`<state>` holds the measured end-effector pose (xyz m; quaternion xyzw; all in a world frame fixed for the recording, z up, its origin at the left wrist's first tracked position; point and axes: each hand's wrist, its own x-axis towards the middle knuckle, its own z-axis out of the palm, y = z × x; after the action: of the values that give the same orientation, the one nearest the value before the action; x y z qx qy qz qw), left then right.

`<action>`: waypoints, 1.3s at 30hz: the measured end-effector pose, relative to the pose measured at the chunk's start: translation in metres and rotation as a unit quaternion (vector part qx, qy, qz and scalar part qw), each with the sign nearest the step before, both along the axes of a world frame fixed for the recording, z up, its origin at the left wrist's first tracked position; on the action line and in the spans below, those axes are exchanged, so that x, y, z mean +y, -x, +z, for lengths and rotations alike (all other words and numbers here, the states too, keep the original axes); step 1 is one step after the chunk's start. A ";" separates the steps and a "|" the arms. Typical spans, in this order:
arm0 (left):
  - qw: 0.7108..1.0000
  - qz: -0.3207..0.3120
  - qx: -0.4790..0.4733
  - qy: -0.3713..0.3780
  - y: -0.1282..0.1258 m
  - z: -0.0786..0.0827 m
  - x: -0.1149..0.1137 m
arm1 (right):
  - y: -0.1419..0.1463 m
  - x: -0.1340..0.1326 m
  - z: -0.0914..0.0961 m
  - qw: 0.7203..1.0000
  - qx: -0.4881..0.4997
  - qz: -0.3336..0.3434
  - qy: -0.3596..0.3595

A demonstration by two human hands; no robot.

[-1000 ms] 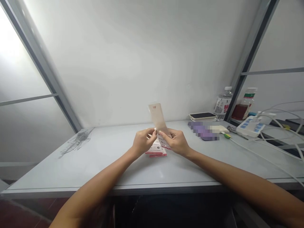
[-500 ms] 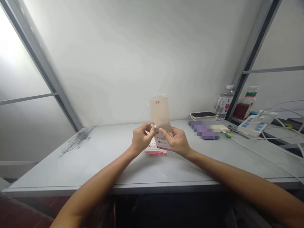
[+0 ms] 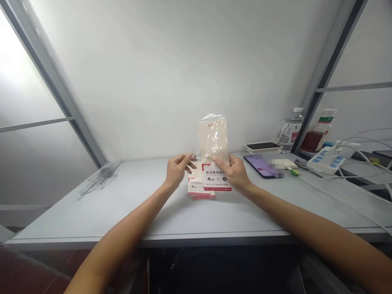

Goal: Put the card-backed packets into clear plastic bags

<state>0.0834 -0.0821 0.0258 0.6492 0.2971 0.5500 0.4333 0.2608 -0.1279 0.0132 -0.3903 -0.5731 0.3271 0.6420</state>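
My right hand (image 3: pixel 234 173) pinches a flat clear packet (image 3: pixel 214 153) by its lower half and holds it upright, facing me. The packet has a cream card with a red and white label at the bottom. My left hand (image 3: pixel 177 169) is just left of it, thumb and fingers pinched together on the packet's left edge. Below both hands a small stack of like packets (image 3: pixel 196 190) lies flat on the grey table (image 3: pixel 122 212).
Crumpled clear wrappers (image 3: pixel 98 179) lie at the table's back left. At the back right are a phone (image 3: pixel 263 166), a white box with a dark top (image 3: pixel 262 147), two bottles (image 3: pixel 289 128), a power strip (image 3: pixel 324 159) and white cables (image 3: pixel 352 196). A metal frame flanks both sides.
The packet has turned from edge-on to face me and risen a little. My left hand has drawn slightly to the left.
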 end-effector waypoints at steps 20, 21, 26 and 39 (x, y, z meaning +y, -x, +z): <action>0.983 0.081 0.115 -0.114 0.000 -0.004 -0.009 | 0.000 0.001 -0.001 0.999 -0.031 -0.013 -0.006; 0.983 0.080 0.116 -0.116 0.000 -0.005 -0.008 | 0.000 0.001 -0.002 0.999 -0.035 -0.016 -0.008; 0.990 0.054 0.084 -0.101 0.000 -0.005 -0.006 | 0.001 0.000 -0.002 0.999 -0.039 -0.023 -0.009; 0.997 0.042 0.032 -0.057 -0.001 -0.006 -0.004 | 0.001 0.000 -0.001 0.999 -0.035 -0.024 -0.010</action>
<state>0.0842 -0.0858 0.0202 0.6772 0.3060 0.5626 0.3622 0.2598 -0.1276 0.0120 -0.4089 -0.5888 0.2920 0.6332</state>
